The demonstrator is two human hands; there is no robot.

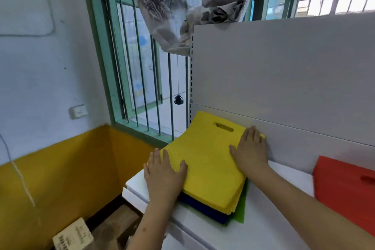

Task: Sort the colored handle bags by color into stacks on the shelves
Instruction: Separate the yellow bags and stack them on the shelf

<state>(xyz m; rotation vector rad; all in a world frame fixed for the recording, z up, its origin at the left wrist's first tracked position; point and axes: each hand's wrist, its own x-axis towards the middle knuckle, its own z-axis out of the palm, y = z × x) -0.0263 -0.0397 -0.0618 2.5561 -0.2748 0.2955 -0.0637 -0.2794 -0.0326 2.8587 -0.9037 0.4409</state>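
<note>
A stack of yellow handle bags [211, 160] lies flat at the left end of the white shelf [284, 199], its long axis running from the near edge toward the back panel [284, 71], with the handle cut-out at the far end. It sits on blue bags [203, 208] and a green bag [242, 207]. The left hand [162, 174] and right hand [250, 148] press on its left and right edges, fingers straight and flat; a red handle bag [345, 186] lies well apart to the right.

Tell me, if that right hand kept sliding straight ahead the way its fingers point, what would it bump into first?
Most likely the white back panel of the shelf. The right hand lies flat on the far right corner of the yellow bags, fingertips nearly at the panel's foot, though the exact gap is hard to judge.
</note>
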